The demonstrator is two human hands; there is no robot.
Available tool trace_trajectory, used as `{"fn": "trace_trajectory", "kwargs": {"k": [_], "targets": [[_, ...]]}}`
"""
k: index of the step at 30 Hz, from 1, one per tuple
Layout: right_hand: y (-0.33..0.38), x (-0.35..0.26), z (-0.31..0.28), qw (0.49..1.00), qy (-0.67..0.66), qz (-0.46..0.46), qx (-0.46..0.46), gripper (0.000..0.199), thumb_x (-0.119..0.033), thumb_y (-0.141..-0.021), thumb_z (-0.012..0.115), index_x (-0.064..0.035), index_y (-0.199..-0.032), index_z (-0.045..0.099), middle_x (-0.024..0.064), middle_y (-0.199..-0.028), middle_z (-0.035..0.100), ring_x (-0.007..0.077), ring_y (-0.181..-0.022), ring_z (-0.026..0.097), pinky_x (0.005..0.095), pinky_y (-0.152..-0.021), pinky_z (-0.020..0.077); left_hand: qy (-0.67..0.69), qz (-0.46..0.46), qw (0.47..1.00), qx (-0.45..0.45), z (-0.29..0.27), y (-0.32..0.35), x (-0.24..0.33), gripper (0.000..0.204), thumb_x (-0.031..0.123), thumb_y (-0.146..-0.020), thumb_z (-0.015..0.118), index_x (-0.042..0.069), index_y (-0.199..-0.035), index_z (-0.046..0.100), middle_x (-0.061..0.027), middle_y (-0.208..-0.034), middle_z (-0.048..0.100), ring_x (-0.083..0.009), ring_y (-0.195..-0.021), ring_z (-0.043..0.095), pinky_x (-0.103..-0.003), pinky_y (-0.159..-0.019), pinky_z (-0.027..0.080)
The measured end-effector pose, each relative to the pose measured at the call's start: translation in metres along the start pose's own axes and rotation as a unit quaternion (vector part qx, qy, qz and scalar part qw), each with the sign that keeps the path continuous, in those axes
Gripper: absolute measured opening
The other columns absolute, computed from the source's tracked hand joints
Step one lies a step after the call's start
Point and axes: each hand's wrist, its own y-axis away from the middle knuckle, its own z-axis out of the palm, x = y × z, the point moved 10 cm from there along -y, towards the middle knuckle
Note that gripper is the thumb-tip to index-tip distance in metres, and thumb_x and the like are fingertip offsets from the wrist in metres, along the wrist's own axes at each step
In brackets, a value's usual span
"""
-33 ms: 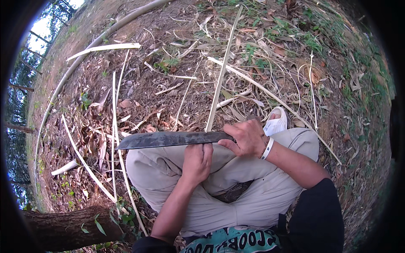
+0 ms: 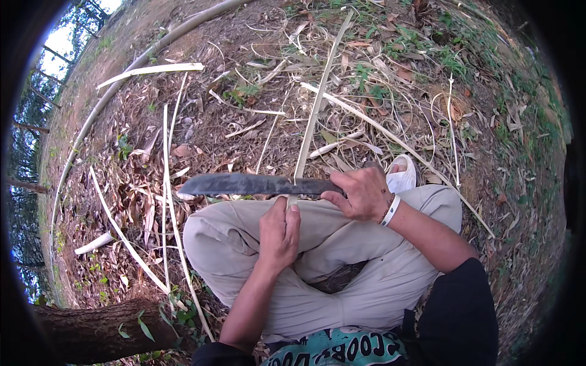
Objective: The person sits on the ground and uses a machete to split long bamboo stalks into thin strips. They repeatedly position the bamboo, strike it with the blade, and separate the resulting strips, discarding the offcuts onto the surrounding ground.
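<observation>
Seemingly, the step in hand is scraping a pale strip (image 2: 309, 134) that runs from the left hand (image 2: 278, 233) out over leafy ground (image 2: 201, 137). That hand pinches its near end; the right hand (image 2: 362, 194) is wrapped round a machete (image 2: 244, 184), blade across the strip. The next move likely calls for a steady, shallow edge. The strip looks long, flat and fairly straight; whether the edge bites is hard to tell

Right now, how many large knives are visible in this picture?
1: the dark-bladed knife, gripped in the right hand, its blade crossing the pale strip held by the left hand.
</observation>
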Motion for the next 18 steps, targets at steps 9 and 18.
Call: {"fn": "trace_trajectory", "kwargs": {"k": [9, 18], "targets": [[-0.006, -0.026, -0.007, 0.997, -0.072, 0.011, -0.028, 0.046, -0.045, -0.096, 0.052, -0.0047, -0.075, 0.054, 0.0173, -0.053, 0.051, 0.0379, -0.053, 0.057, 0.0453, -0.050, 0.0421, 0.004, 0.037, 0.999, 0.007, -0.011, -0.004, 0.006, 0.023, 0.011, -0.093, 0.053, -0.002, -0.077, 0.043, -0.0189, -0.059, 0.045, -0.0335, -0.052, 0.046, -0.042, -0.052, 0.038], [-0.008, -0.008, 0.004, 0.998, -0.034, 0.020, -0.045, 0.045, -0.047, -0.094, 0.054, -0.0060, -0.076, 0.057, 0.0154, -0.054, 0.054, 0.0378, -0.053, 0.058, 0.0449, -0.049, 0.0431, -0.008, 0.014, 1.000, 0.021, -0.009, 0.004, -0.001, 0.019, 0.011, -0.094, 0.053, -0.002, -0.081, 0.047, -0.0208, -0.062, 0.049, -0.0363, -0.054, 0.050, -0.043, -0.053, 0.040]]}}
